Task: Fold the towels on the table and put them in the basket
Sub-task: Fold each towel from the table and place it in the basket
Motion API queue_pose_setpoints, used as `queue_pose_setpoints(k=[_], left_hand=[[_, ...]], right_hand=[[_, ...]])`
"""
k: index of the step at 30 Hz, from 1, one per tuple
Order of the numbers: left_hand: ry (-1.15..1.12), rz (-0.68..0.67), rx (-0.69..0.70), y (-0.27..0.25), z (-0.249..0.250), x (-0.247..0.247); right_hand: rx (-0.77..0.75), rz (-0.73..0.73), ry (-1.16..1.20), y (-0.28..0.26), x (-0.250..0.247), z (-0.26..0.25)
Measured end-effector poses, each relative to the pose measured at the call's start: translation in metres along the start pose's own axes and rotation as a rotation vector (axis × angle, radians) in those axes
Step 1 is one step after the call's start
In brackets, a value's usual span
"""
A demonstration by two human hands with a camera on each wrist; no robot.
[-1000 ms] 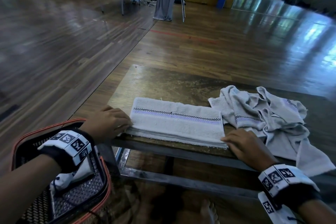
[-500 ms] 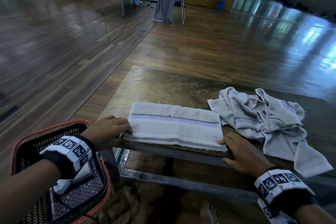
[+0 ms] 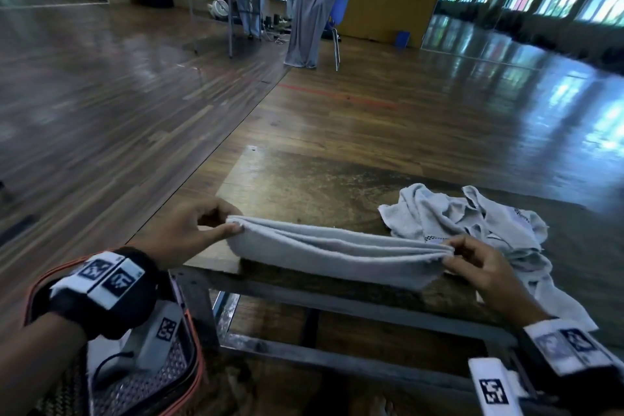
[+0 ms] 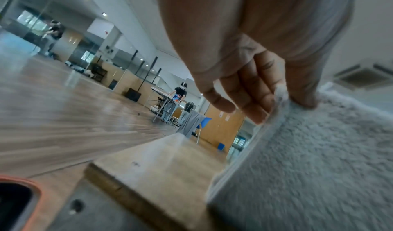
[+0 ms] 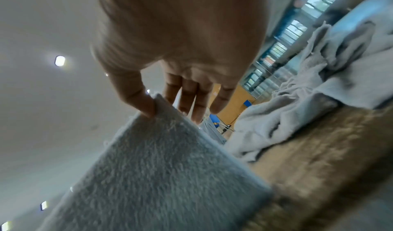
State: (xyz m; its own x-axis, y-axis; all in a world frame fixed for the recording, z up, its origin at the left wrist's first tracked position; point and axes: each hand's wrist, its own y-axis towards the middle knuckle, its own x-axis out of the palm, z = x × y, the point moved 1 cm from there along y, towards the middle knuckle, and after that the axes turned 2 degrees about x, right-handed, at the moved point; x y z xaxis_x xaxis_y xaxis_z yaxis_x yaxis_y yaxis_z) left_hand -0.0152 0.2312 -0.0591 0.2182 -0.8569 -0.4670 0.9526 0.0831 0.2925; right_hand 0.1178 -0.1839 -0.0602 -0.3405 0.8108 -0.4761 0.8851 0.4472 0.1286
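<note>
Table edge: both hands pinch folded towel; stripe hidden.

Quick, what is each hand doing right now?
Left hand: pinches the left end of the folded towel.
Right hand: pinches its right end.

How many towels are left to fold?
Nothing folded shows in the basket yet. The left hand and right hand pinch the ends of one folded towel, lifted off the table. A crumpled pile of towels remains; I can't count them.
</note>
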Motion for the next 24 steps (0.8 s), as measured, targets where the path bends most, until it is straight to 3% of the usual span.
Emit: queue_pose_setpoints(k=[4, 8, 10, 12, 14, 16, 18, 22, 24], left_hand=[[-0.054, -0.050, -0.056, 0.002, 0.007, -0.010], [-0.022, -0.206, -0.154, 0.011, -0.004, -0.014], [0.039, -0.205, -0.183, 0.018, -0.012, -0.008], [0.169, -0.017, -0.171, 0.028, -0.017, 0.000], [0.322, 0.249, -0.153, 0.036, -0.017, 0.011], [0.460, 0.354, -0.089, 0.040, -0.011, 0.024], [0.586, 0.227, -0.015, 0.040, -0.007, 0.045], [0.864, -0.311, -0.086, 0.023, -0.012, 0.105], [0.946, -0.395, -0.106, 0.019, -0.021, 0.123]], right_hand=[[0.082, -0.044, 0.174, 0.008, -0.007, -0.008], [0.224, -0.159, 0.109, 0.022, -0.006, 0.008], [0.278, -0.171, 0.055, 0.032, -0.002, 0.019], [0.294, -0.069, -0.027, 0.045, 0.006, 0.029], [0.287, 0.148, -0.198, 0.057, 0.018, 0.032], [0.243, 0.251, -0.480, 0.060, 0.039, 0.025], [0.125, 0.169, -0.713, 0.056, 0.068, 0.018], [-0.020, -0.086, -0.797, 0.044, 0.124, 0.009], [0.011, -0.209, -0.873, 0.043, 0.140, 0.013]])
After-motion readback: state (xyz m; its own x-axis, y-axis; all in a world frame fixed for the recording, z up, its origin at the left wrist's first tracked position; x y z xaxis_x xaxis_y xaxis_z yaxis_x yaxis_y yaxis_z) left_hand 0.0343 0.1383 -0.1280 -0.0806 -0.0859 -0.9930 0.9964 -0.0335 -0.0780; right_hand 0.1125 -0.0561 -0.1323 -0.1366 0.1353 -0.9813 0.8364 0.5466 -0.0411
